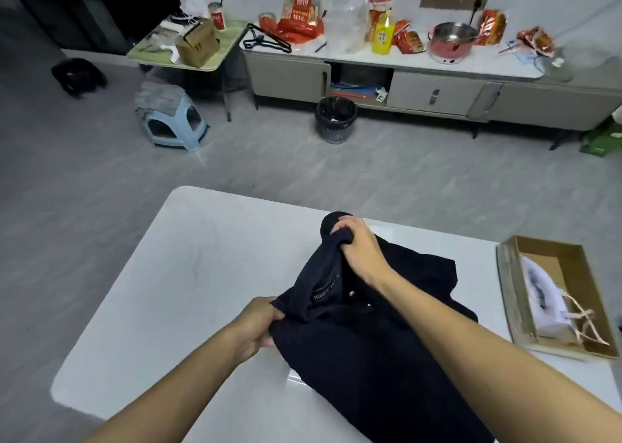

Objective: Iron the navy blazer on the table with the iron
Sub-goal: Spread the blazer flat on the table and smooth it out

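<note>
Bare forearms reach in from the bottom edge toward the navy blazer (387, 341), which lies in a crumpled heap on the near right part of the white table (202, 257), its lower end running out of view at the bottom. The left hand (259, 325) is clamped on the heap's left edge, with fabric pinched between thumb and fingers just below the collar. The right hand (356, 240) is closed in a fist round a bunch of cloth at the far end and holds it a little above the rest. Between the hands the inside of the collar shows a woven label (324, 289) and small gold buttons (351, 293) beside it. The iron (545, 301), white and blurred, lies untouched in an open cardboard box (505, 274) at the table's right edge, apart from the blazer. The step in hand looks like the preparation, opening the garment out before any pressing, so the task is barely begun. The next move probably calls for drawing the two grips apart to spread the cloth flat over the bare part of the table to the left, then smoothing out the folds. Only after that should one hand let go and reach right for the iron.
</note>
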`<state>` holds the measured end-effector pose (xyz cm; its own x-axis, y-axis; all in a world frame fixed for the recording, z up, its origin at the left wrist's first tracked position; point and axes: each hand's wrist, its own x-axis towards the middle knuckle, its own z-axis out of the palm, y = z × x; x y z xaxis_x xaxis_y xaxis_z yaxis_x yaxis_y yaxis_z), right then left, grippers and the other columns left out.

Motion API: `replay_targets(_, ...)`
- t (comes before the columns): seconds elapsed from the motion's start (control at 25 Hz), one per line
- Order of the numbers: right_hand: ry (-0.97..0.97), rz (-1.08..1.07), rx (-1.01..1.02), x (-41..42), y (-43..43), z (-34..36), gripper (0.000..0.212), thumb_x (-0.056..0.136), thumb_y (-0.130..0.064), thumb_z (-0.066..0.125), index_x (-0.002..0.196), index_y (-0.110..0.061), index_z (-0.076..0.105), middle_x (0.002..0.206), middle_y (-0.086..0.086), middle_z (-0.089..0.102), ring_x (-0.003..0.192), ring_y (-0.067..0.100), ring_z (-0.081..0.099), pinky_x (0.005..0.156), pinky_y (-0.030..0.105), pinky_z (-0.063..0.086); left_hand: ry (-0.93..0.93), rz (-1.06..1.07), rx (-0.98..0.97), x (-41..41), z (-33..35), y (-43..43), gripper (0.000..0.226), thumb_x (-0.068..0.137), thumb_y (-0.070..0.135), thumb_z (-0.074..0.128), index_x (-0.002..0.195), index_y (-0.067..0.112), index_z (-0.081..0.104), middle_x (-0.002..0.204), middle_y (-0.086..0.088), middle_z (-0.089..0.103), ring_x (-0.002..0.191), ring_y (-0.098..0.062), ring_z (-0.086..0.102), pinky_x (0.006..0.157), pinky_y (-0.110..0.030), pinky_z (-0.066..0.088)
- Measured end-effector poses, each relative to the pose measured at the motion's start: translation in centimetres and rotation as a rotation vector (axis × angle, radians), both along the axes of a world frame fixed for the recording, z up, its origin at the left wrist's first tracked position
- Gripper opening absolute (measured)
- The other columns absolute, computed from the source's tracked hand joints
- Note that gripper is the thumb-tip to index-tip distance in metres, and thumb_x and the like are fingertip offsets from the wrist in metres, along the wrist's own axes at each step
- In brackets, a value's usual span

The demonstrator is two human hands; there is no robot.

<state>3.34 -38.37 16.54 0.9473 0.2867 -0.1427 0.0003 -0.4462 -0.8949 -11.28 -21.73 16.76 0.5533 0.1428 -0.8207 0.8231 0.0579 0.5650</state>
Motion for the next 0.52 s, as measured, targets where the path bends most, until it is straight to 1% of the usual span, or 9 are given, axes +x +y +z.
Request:
replay_targets(0.12,0.1,-0.01,-0.045,-0.2,6.8,-11.2,0.032,0.078,0.015,0.05,0.093,-0.008,0.066,0.129,0.003,0.05,0.124,0.018,0.047,0.099,0.009,0.028,0.088,-0.042,0.152,-0.4,-10.7,7.1,0.039,0.087,-0.008,0.037,0.112,-0.002,0.067,0.083,-0.007,0.07,0.076,-0.024,0.063,0.07,-0.038,0.057)
replay_targets(0.2,0.139,0.004,-0.025,-0.7,12.1,-15.6,0.034,0.08,0.011,0.056,0.106,-0.009,0.065,0.142,0.003,0.04,0.13,0.016,0.041,0.101,0.007,0.023,0.147,-0.063,0.252,-1.4,-15.6,11.6,0.038,0.088,-0.007,0.04,0.108,0.007,0.069,0.082,-0.005,0.07,0.074,-0.023,0.064,0.07,-0.037,0.057)
replay_targets(0.28,0.196,0.23,-0.023,-1.5,16.6,-18.1,0.048,0.081,0.003,0.063,0.125,-0.016,0.058,0.154,0.001,0.026,0.136,0.015,0.034,0.103,0.009,0.022,0.17,-0.081,0.393,-2.0,-18.3,14.6,0.039,0.09,-0.002,0.043,0.119,0.013,0.065,0.098,-0.007,0.07,0.082,-0.023,0.062,0.072,-0.037,0.054)
replay_targets(0.32,0.224,0.38,-0.052,-1.9,18.1,-19.3,0.055,0.082,-0.001,0.065,0.133,-0.019,0.053,0.157,0.0,0.022,0.136,0.016,0.035,0.107,0.014,0.026,0.147,-0.066,0.467,-1.8,-19.3,15.7,0.041,0.092,0.003,0.045,0.128,0.015,0.058,0.111,-0.007,0.068,0.086,-0.021,0.06,0.069,-0.033,0.05)
replay_targets(0.36,0.216,0.477,-0.085,-2.0,18.6,-20.4,0.058,0.083,-0.002,0.063,0.137,-0.021,0.05,0.157,-0.001,0.024,0.131,0.016,0.041,0.108,0.021,0.034,0.087,-0.017,0.512,-1.0,-20.2,16.4,0.045,0.093,0.008,0.048,0.137,0.017,0.05,0.122,-0.006,0.063,0.09,-0.019,0.058,0.07,-0.03,0.045)
replay_targets(0.4,0.172,0.481,-0.12,-1.7,17.9,-21.1,0.055,0.085,-0.002,0.059,0.136,-0.022,0.051,0.153,-0.003,0.033,0.122,0.015,0.05,0.104,0.028,0.042,0.007,0.039,0.525,0.4,-20.7,16.6,0.052,0.093,0.011,0.052,0.143,0.018,0.042,0.13,-0.005,0.059,0.095,-0.017,0.057,0.075,-0.029,0.045)
replay_targets(0.44,0.084,0.405,-0.177,-1.1,16.5,-21.7,0.049,0.086,-0.003,0.056,0.132,-0.022,0.055,0.145,-0.006,0.042,0.112,0.012,0.055,0.098,0.031,0.047,-0.078,0.077,0.542,2.0,-21.2,16.6,0.06,0.091,0.013,0.056,0.148,0.019,0.036,0.137,-0.004,0.054,0.105,-0.019,0.057,0.085,-0.032,0.046)
replay_targets(0.48,-0.02,0.289,-0.273,-0.3,14.6,-22.3,0.042,0.088,-0.007,0.056,0.128,-0.021,0.056,0.136,-0.007,0.048,0.107,0.01,0.056,0.094,0.033,0.049,-0.153,0.059,0.587,3.8,-21.6,16.5,0.067,0.09,0.015,0.059,0.15,0.018,0.031,0.144,-0.004,0.048,0.119,-0.023,0.054,0.097,-0.037,0.045)
replay_targets(0.52,-0.095,0.176,-0.4,0.5,12.2,-23.0,0.038,0.09,-0.013,0.058,0.127,-0.02,0.055,0.133,-0.006,0.047,0.108,0.012,0.055,0.09,0.034,0.05,-0.217,-0.018,0.664,5.5,-22.1,16.2,0.071,0.089,0.02,0.062,0.152,0.017,0.03,0.148,-0.005,0.044,0.13,-0.025,0.047,0.107,-0.042,0.041)
